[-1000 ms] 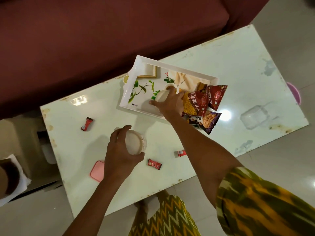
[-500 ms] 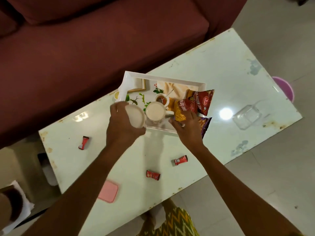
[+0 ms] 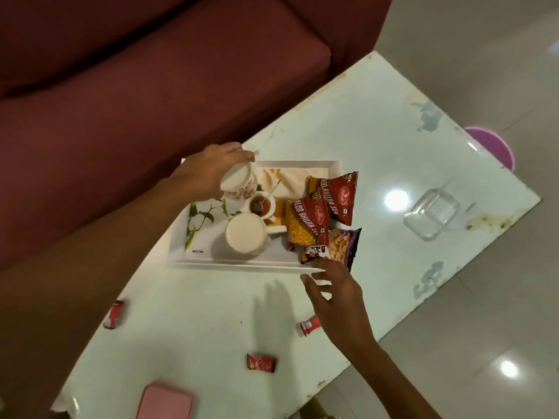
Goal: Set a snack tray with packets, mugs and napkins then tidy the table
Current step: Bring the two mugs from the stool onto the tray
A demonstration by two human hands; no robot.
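Observation:
A white tray with a leaf print sits on the pale table. My left hand grips a white floral mug, tilted, over the tray's far left part. A second white mug stands in the tray near its front rim. Behind it is a small cup of dark liquid with a spoon. A cream napkin lies at the back. Two red snack packets and a purple one lean on the right rim. My right hand hovers open just in front of the tray's right corner.
Three small red sachets lie on the table's near half. A pink phone-like slab is at the front edge. A clear plastic container sits to the right. A maroon sofa runs behind, and a pink stool stands beyond the right edge.
My left hand carried its mug from the table up over the tray's far left. My right hand set the other mug in the tray, let go and drew back to the front rim.

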